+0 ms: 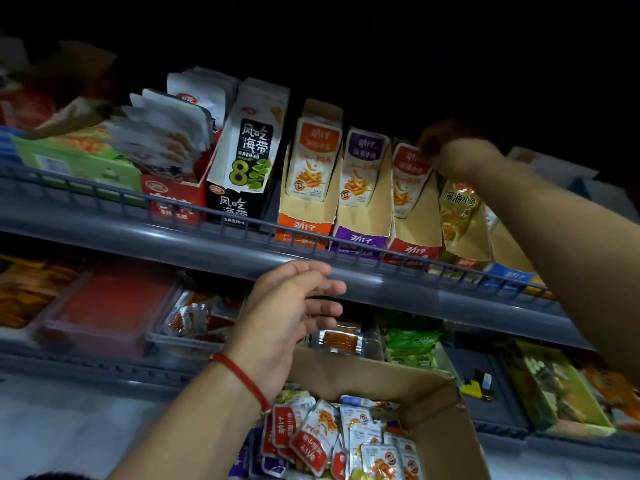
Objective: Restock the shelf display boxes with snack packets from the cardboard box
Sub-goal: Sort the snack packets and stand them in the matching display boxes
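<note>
My right hand (446, 147) reaches up to the upper shelf and pinches the top of a red-topped snack packet (408, 178) standing in the red display box (414, 244). To its left stand the purple display box (360, 237) and the orange display box (304, 226), each holding upright packets. My left hand (291, 306), a red string on its wrist, hovers with relaxed fingers in front of the shelf rail (242, 247) and holds nothing. The cardboard box (446, 407) sits below, filled with several loose red and orange snack packets (318, 434).
A yellow packet box (460, 216) stands right of the red one. A black-and-white seaweed box (242, 161), a red box with white pouches (173, 199) and a green box (79, 161) fill the left. The lower shelf holds clear trays (187, 341) and green packets (412, 341).
</note>
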Available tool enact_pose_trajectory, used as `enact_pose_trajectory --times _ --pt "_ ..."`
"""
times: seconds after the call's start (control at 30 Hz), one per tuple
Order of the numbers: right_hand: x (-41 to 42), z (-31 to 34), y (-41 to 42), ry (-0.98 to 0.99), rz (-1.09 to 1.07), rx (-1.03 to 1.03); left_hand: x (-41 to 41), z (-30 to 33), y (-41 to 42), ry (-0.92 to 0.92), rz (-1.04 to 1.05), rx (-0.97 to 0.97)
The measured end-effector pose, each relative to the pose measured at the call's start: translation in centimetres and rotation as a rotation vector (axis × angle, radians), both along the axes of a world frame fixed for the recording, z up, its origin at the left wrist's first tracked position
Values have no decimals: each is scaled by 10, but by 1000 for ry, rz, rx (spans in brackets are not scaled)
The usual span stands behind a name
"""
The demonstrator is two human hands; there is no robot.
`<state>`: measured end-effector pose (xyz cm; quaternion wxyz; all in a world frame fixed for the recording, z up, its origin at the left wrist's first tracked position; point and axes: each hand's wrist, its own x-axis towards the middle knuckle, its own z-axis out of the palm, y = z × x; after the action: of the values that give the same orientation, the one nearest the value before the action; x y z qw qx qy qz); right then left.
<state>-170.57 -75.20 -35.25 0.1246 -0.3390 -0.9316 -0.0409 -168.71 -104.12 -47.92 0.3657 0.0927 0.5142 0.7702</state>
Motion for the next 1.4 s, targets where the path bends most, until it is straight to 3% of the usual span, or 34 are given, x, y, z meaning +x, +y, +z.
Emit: enact_pose_trajectory --times 0.3,0.97,1.23,1.4 --pt "-3 -12 12 56 53 164 -1 -2 -2 7 16 -39" --pt "-13 -18 15 19 24 225 2 -8 4 53 0 -124" --pt "64 -32 -22 403 417 349 12 -16 3 156 -35 -233" --pt "154 -113 -70 357 557 144 32 -46 11 320 -169 -460"
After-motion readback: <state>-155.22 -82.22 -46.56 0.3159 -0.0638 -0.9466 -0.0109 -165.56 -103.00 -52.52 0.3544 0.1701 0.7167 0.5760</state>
